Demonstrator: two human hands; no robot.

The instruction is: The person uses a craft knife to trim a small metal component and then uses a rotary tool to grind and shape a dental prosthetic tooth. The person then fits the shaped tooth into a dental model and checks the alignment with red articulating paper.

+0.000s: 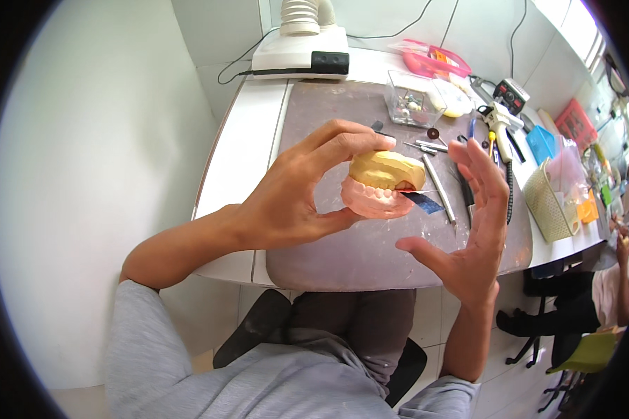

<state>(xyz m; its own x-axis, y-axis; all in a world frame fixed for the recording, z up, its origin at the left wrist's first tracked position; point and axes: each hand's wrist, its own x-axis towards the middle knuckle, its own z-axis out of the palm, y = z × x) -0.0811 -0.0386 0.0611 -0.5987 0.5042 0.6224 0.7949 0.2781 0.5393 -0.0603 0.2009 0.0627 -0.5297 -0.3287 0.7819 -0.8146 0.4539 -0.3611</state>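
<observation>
Above the bench I hold up a dental cast [383,183], a yellow upper half resting on a pink lower half with teeth along the join. My left hand [307,178] grips it, fingers on top and thumb beneath. From the right side of the cast juts a strip of dark blue paper [424,202], caught between the two halves, with a reddish edge near the teeth. My right hand [472,223] is raised to the right of the cast, thumb and fingers spread, not touching it.
A grey mat [314,258] covers the bench. Beyond the cast lie a pencil-like tool [439,187], a clear box of small parts [414,101] and a pink basket [437,59]. Farther right are a handpiece [498,126] and a cream basket [548,202]. Another person [611,279] sits at right.
</observation>
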